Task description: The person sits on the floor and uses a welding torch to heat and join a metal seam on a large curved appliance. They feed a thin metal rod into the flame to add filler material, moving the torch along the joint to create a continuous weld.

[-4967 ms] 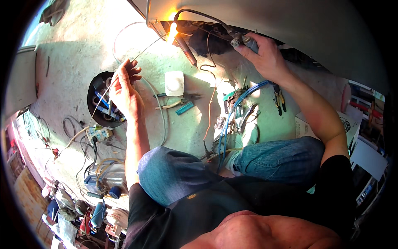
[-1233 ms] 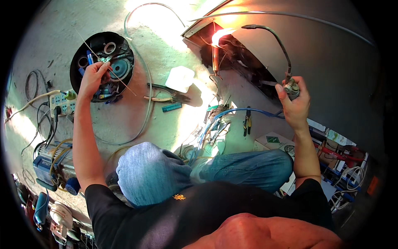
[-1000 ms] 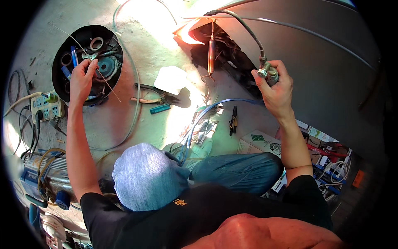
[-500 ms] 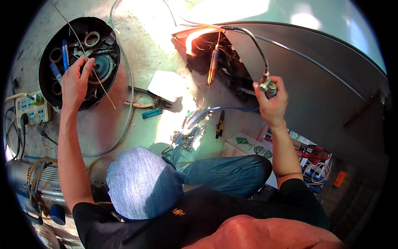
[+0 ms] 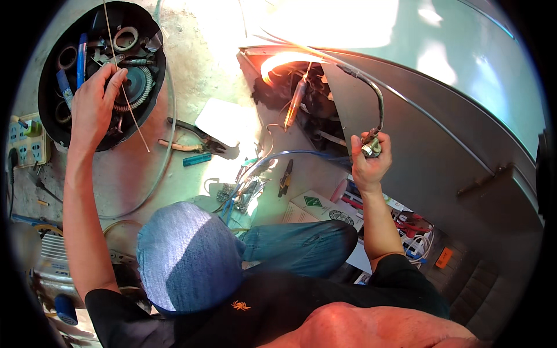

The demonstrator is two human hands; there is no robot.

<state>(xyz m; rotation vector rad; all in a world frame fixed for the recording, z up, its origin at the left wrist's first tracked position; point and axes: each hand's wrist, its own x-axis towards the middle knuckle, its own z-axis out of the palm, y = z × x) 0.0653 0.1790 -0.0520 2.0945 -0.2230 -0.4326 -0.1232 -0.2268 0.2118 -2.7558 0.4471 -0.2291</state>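
Note:
My left hand [image 5: 96, 104] pinches a thin straight metal rod [image 5: 132, 113] over a black tub [image 5: 43, 98] of tools and parts at the far left. In the closed fingers of my right hand [image 5: 371, 165] is a gas torch [image 5: 380, 107] with a brass valve and a dark curved neck. A bright orange flame [image 5: 275, 62] glows at the opening of a grey appliance cabinet [image 5: 418, 122]. Beside the flame hangs a copper-coloured cylinder [image 5: 296, 103] on thin tubing, with dark parts behind it. A blue hose [image 5: 290, 152] runs left from near my right hand.
Pliers [image 5: 194, 139], a white block-like piece [image 5: 220, 122] and a teal stick [image 5: 197, 159] lie on the floor. A power strip [image 5: 26, 142] and a motor-like machine [image 5: 55, 264] are at left. A carton [image 5: 313, 203] lies by my knee. A long grey tube [image 5: 435, 110] crosses the cabinet.
The view has shifted a little. My right hand has come slightly nearer with the torch, and the neck has swung. The rod in my left hand stands more upright.

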